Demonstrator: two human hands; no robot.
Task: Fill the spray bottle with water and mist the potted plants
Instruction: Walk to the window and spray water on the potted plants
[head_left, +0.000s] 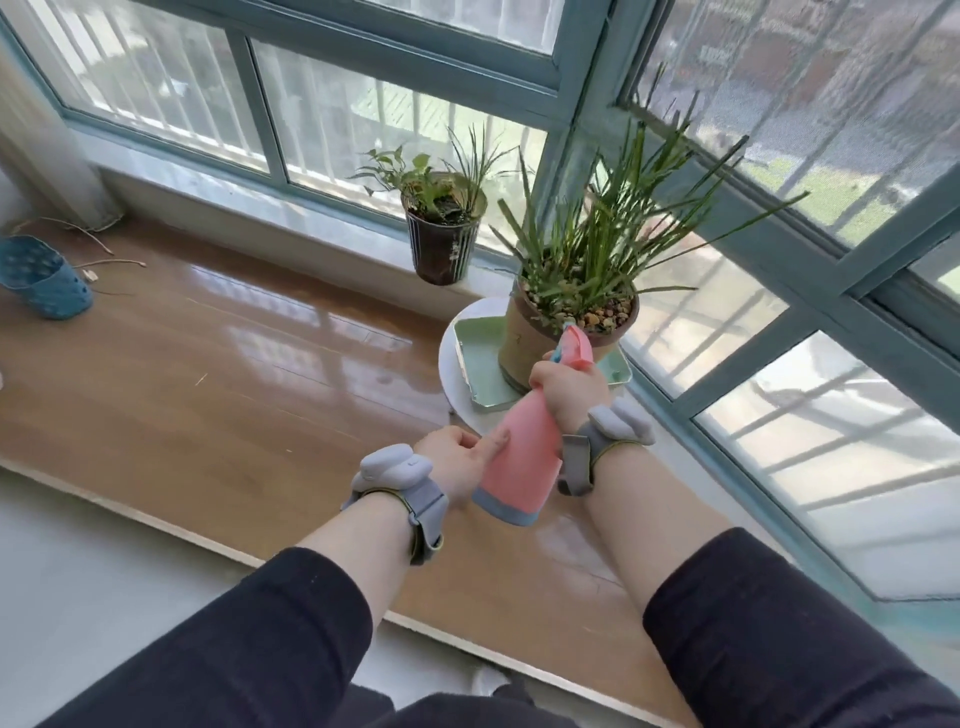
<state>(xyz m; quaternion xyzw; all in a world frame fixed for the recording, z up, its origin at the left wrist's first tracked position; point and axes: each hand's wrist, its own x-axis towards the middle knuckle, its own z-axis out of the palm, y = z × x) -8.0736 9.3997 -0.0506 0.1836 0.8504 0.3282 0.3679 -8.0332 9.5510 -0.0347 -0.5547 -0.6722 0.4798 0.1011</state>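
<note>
A pink spray bottle (522, 457) with a blue-grey base is tilted, its nozzle pointing at the large potted plant (566, 322) with long grass-like leaves. My right hand (569, 387) grips the bottle's neck and trigger. My left hand (460, 460) touches the bottle's lower side with its fingertips. The large pot stands on a pale green tray (480, 358) on a round white stand (448, 358). A smaller plant in a dark striped cup (441, 244) stands on the window ledge behind.
A glossy wooden sill platform (234, 364) spreads to the left. A blue perforated basket (44, 278) lies at its far left near loose twigs. Window frames and glass close in the back and right side.
</note>
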